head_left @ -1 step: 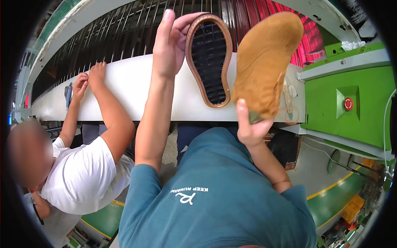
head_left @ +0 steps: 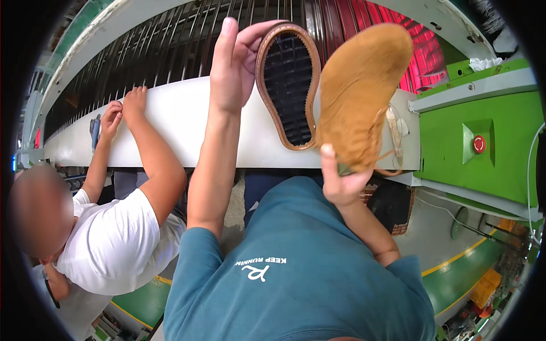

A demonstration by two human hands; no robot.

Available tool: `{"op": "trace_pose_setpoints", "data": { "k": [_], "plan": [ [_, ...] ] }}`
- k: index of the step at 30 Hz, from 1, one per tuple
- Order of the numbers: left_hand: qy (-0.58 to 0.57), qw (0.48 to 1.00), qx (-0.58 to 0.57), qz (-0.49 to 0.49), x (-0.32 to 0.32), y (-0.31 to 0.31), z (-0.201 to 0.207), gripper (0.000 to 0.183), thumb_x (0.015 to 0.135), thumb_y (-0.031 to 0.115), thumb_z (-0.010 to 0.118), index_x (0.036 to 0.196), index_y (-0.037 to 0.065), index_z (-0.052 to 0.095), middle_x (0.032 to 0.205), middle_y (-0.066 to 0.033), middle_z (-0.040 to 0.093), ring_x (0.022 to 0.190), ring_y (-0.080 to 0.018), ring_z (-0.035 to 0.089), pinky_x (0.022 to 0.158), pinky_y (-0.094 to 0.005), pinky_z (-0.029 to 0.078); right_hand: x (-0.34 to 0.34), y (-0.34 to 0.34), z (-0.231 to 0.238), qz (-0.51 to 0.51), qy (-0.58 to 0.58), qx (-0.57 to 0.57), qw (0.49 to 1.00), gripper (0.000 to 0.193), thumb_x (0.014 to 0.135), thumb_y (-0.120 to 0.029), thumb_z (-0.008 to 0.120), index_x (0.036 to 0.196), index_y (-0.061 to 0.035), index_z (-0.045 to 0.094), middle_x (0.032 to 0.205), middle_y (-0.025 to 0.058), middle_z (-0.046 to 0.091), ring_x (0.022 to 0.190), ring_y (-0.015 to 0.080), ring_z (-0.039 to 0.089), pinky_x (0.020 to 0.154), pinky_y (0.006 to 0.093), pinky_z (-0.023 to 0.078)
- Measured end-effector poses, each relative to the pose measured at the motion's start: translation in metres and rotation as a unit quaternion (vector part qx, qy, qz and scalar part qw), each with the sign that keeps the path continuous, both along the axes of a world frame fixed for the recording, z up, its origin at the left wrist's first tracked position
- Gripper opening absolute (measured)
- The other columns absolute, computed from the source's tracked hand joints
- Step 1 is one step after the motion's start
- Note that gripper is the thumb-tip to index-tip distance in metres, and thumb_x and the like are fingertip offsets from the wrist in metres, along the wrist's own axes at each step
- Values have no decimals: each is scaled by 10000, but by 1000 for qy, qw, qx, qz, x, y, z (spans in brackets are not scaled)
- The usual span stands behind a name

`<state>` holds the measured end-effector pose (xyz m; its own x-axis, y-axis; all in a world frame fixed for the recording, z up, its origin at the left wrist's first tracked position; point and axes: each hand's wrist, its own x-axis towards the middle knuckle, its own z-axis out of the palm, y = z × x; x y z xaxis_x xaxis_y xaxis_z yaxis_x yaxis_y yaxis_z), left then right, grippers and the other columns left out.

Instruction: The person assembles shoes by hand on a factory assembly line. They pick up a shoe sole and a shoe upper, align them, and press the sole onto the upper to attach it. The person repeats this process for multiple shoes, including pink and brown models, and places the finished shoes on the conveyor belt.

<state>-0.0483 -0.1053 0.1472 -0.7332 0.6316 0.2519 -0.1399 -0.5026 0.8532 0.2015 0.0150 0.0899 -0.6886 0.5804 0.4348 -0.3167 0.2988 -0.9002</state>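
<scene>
One left hand (head_left: pixel 232 77) grips a sole (head_left: pixel 287 85), one right hand (head_left: pixel 344 184) a tan upper (head_left: pixel 364 85), near a brown bin (head_left: pixel 406 219) holding something black (head_left: pixel 390 206).

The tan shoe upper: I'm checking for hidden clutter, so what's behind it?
Beyond the edges of the tan shoe upper, metal rods, red-lit at right, and the white ledge show. Whatever lies directly behind it is covered, so I can't tell.

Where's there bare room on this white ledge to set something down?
The broadest bare stretch of white ledge lies between the co-worker's nearer arm and your left forearm; a narrower one, between that forearm and the sole. The right end is crowded by the tan shoe upper in your right hand and a beige item.
</scene>
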Motion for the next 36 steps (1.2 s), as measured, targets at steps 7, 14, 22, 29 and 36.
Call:
{"op": "trace_pose_setpoints", "data": {
  "k": [7,14,22,29,36],
  "plan": [
    [122,992,34,11,38,-14,10,856,1123,631,586,1544,-114,579,1372,-203,770,1266,-246,754,1128,-372,586,17,-23,-24,54,1,79,995,985,953,-122,825,1714,144,261,1589,259,422,1465,379,501,1230,464,416],
    [163,984,-43,66,70,-16,31,837,785,66,1015,1506,-74,613,1376,-215,767,1241,-255,771,1104,-398,629,30,-27,-29,94,-8,82,992,986,952,-106,821,1725,135,257,1607,261,405,1469,378,500,1230,468,431],
    [199,974,-69,83,74,-16,33,832,799,42,989,1510,-115,587,1414,-288,749,1266,-284,766,1110,-421,631,35,-31,-20,114,-12,47,992,1001,941,-96,820,1737,119,254,1607,258,401,1475,370,496,1222,466,441],
    [182,977,-45,103,76,-11,27,751,787,101,1025,1437,-43,678,1247,-149,807,1139,-222,796,1016,-369,661,38,-29,-12,109,-27,97,989,1010,918,-86,830,1734,122,272,1601,264,411,1458,376,521,1209,462,458],
    [176,977,-47,109,77,-9,27,731,785,105,1028,1417,-47,693,1229,-146,813,1121,-222,801,1007,-372,667,40,-29,-14,108,-30,83,990,1008,912,-78,834,1728,131,279,1597,265,413,1445,374,532,1202,455,467]
  ]
}}
